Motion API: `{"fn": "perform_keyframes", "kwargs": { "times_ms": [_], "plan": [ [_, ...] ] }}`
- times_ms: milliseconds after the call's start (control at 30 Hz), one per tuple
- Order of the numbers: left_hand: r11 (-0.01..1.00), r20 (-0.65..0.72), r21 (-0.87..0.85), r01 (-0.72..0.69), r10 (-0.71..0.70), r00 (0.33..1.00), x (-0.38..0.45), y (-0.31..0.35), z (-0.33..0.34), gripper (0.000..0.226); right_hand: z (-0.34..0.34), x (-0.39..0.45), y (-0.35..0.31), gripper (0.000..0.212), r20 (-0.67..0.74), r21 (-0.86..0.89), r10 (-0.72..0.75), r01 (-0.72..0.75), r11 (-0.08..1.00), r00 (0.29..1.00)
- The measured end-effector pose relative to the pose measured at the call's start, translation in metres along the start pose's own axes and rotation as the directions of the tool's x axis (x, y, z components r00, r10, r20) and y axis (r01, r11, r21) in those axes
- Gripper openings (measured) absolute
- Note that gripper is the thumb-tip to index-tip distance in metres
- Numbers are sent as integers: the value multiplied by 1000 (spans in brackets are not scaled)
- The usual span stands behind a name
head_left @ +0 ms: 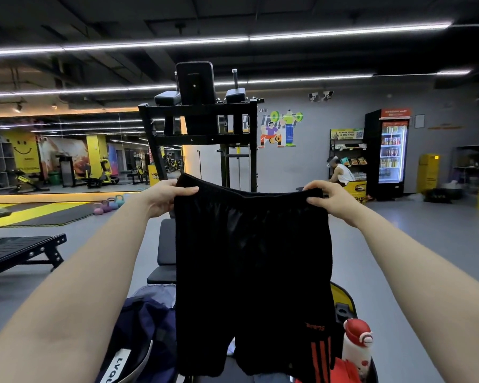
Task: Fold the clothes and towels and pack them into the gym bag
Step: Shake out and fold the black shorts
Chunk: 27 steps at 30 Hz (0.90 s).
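Black shorts w/ orange stripes point(253, 261) hang mid-air, waistband pinched by left hand point(165, 199) & right hand point(333, 200). Below: navy gym bag point(147, 322), red-capped white bottle point(357, 346), black padded bench point(165, 250). Open grey floor either side.

Both arms reach forward, raised; the left hand point(165, 199) and right hand point(333, 201) pinch, level and well apart.

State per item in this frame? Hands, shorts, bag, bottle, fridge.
left hand: grips the shorts' waistband at one end
right hand: grips the waistband's other end
black shorts: held up, spread, unfolded, hanging
navy bag: below the shorts, open or closed unclear
red-capped bottle: upright, capped
drinks fridge: lit, door closed
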<state>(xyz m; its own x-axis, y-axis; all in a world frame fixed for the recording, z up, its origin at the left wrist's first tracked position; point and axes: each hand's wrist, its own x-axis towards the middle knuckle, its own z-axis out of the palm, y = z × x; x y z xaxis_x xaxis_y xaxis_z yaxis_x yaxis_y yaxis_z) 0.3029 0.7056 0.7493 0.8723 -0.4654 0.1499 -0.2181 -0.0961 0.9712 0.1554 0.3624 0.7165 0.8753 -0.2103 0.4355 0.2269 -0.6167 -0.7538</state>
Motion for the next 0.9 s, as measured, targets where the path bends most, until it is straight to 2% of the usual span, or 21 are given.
{"fn": "perform_keyframes", "kwargs": {
  "times_ms": [167, 233, 300, 400, 600, 900],
  "plan": [
    [1000, -31, -2, -10, 10, 999, 1, -5, -2, 16, 3, -9, -4, 6, 164, 54, 37, -46, 997, 986],
    [1000, -49, -15, -20, 19, 999, 2, -7, -2, 16, 5, -9, -5, 9, 173, 77, 56, -71, 995, 983],
    [999, -65, -23, -37, 36, 997, 3, -8, -1, 15, 9, -7, -2, 11, 125, 75, 66, -75, 994, 990],
    [997, -82, -29, -68, 65, 994, 5, -8, 0, 18, 14, 0, 5, 11, -42, 77, 61, -58, 995, 997],
    [987, -171, -63, -151, 138, 975, 9, -9, 1, 15, 19, 14, 7, 26, -276, 87, 95, -73, 993, 956],
    [989, -231, -79, -127, 105, 967, 10, -10, -5, 30, 13, 18, 11, 32, -387, 79, 164, -144, 986, 907]
  ]
}}
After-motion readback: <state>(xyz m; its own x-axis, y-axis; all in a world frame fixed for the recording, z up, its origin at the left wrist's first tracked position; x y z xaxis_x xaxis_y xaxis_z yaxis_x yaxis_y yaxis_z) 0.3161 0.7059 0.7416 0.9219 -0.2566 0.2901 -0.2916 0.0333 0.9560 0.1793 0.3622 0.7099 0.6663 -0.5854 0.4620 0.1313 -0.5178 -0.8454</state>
